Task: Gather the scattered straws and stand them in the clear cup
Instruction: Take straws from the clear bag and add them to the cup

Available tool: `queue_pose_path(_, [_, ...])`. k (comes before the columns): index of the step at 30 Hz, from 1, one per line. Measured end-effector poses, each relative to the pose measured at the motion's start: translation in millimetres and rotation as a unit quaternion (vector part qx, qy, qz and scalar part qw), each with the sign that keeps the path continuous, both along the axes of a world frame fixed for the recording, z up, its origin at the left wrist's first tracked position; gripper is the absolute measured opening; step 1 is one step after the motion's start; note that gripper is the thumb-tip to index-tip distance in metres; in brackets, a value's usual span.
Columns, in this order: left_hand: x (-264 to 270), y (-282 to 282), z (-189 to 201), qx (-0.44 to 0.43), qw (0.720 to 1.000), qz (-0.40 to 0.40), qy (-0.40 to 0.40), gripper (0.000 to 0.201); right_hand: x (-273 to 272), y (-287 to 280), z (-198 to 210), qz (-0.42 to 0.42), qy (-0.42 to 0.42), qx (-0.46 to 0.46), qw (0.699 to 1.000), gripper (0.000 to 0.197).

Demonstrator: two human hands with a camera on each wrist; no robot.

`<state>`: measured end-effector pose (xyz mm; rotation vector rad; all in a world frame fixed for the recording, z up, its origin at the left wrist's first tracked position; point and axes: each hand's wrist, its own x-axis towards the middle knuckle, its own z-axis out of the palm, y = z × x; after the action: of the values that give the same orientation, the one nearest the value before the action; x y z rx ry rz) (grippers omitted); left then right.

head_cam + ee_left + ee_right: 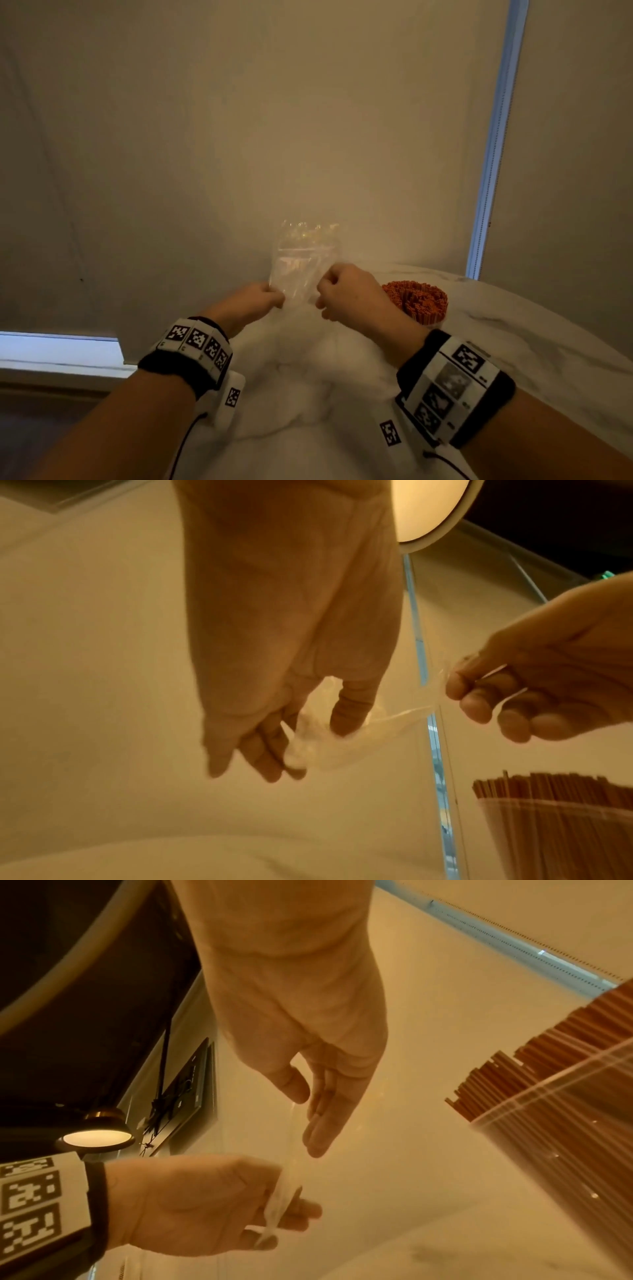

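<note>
Both hands hold a clear plastic bag point(305, 260) up in the air above the white table point(513, 342). My left hand point(263, 298) grips the bag's crumpled lower left edge point(318, 739) between thumb and curled fingers point(349, 710). My right hand point(342, 291) pinches the bag's right edge, and its fingers point(479, 696) curl on the film. The bag looks empty. Just right of my right hand stands the clear cup point(428, 317), packed with upright orange straws point(418, 298). No loose straws show in any view.
A beige blind point(308, 120) hangs close behind the table, with a bright window strip point(493, 137) at its right side. The table's left edge falls away below my left wrist. A round ceiling lamp point(428, 507) glows overhead.
</note>
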<state>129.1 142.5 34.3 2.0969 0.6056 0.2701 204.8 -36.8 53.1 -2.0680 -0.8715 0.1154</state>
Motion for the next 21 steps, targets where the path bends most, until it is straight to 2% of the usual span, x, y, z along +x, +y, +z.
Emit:
queue_pose_path(1, [-0.9,-1.5,1.5,-0.027,0.999,-0.001,-0.045,0.008,-0.5,0.0,0.7,0.000,0.019,0.013,1.000,0.032])
queue_pose_path(4, [-0.3,-6.1,6.8,-0.057,0.988,-0.002,-0.147,0.020,-3.0,-1.8,2.3,-0.007,0.101,0.040,0.994,0.104])
queue_pose_path(5, [-0.1,-7.5,8.5,-0.042,0.987,-0.004,-0.155,0.022,-2.5,-3.0,3.4,-0.015,0.105,0.056,0.993,0.113])
queue_pose_path(6, [0.3,-9.1,9.5,-0.027,0.988,-0.012,-0.153,0.023,-1.2,-5.1,5.5,-0.028,0.099,0.077,0.992,0.109])
queue_pose_path(7, [1.0,-9.8,10.1,-0.018,0.989,-0.026,-0.144,0.024,2.5,-7.3,7.6,-0.041,0.091,0.099,0.990,0.095])
queue_pose_path(10, [2.6,-8.9,8.1,-0.026,0.991,-0.062,-0.113,0.012,13.9,-13.1,12.1,-0.054,0.098,0.139,0.984,0.042])
queue_pose_path(13, [6.1,-3.4,7.3,-0.053,0.985,-0.035,-0.158,0.045,16.4,-15.3,8.3,-0.033,0.084,0.076,0.993,0.018])
queue_pose_path(15, [7.8,-0.4,9.3,-0.037,0.975,-0.001,-0.217,0.044,14.0,-14.9,2.1,-0.004,0.091,0.016,0.996,0.013])
queue_pose_path(17, [10.9,2.2,8.2,-0.038,0.962,0.018,-0.270,0.031,11.6,-14.4,-2.8,0.013,0.118,0.017,0.993,0.018])
queue_pose_path(20, [11.3,-0.6,6.2,0.002,0.954,0.019,-0.300,0.030,12.4,-12.3,-0.2,-0.017,0.169,0.133,0.976,0.046])
queue_pose_path(21, [10.5,-2.1,5.6,0.011,0.954,0.010,-0.300,0.030,13.5,-11.2,3.2,-0.026,0.186,0.174,0.967,0.047])
